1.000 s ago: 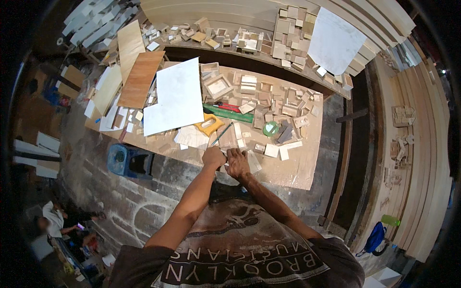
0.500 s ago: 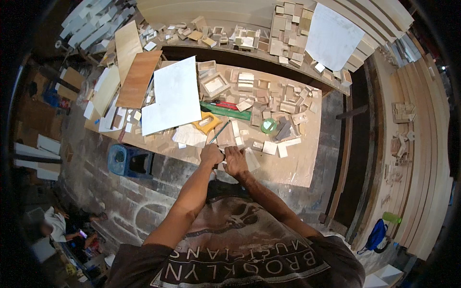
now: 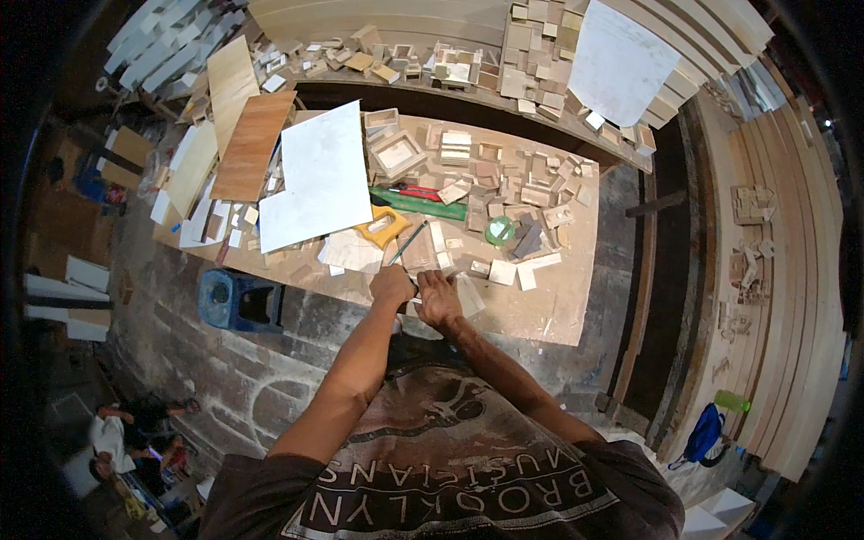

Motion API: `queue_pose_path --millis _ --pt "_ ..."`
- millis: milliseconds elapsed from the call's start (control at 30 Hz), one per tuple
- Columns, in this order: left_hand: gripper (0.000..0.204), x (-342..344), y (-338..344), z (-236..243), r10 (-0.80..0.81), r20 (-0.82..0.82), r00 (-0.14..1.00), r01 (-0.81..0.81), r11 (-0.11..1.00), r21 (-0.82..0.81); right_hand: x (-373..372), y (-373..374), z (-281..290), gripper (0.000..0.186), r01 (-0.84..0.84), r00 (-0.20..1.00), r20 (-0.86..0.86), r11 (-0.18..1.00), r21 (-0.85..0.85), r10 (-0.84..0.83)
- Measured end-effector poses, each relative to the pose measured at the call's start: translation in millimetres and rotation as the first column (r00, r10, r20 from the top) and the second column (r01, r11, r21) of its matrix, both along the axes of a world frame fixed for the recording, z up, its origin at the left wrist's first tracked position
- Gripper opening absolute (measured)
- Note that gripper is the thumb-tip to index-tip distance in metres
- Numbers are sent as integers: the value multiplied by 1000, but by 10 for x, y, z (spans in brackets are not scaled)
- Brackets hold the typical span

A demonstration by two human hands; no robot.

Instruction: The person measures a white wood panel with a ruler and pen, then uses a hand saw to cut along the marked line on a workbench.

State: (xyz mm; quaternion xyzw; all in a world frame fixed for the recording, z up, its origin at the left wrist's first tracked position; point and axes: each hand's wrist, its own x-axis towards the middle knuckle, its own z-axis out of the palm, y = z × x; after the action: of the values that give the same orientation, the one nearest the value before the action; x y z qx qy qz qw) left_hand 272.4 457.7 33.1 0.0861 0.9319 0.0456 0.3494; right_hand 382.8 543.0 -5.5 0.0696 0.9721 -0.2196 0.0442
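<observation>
At the near edge of the workbench (image 3: 540, 315), my two hands are side by side, nearly touching. My left hand (image 3: 393, 285) is closed in a fist; a small dark piece shows at its thumb side, too hidden to name. My right hand (image 3: 438, 299) has its fingers bent and pressed down together, and whatever lies under them is covered. A thin, pale, see-through sheet (image 3: 468, 294) lies just right of my right hand. Beyond my left hand a dark pencil (image 3: 409, 241) slants away, close to a yellow saw handle (image 3: 382, 227).
A large white board (image 3: 317, 180) and a brown board (image 3: 252, 148) lie on the left. Small wooden boxes (image 3: 399, 155) and blocks crowd the far side. A green tape roll (image 3: 500, 231) sits at right. A blue stool (image 3: 240, 301) stands left; a person (image 3: 112, 441) is lower left.
The whole view has shifted slightly, so the bench appears a little further left. My hands stay together at the edge with barely any movement. The person at lower left has shifted posture.
</observation>
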Motion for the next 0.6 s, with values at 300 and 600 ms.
queue_pose_path --millis 300,600 --pt "30 21 11 -20 -43 -32 999 43 999 8 -12 -14 -55 55 18 1000 21 999 -50 -17" --pt "27 104 -25 -80 -37 -135 990 48 996 78 -6 -13 -39 51 11 1000 8 998 -62 -10"
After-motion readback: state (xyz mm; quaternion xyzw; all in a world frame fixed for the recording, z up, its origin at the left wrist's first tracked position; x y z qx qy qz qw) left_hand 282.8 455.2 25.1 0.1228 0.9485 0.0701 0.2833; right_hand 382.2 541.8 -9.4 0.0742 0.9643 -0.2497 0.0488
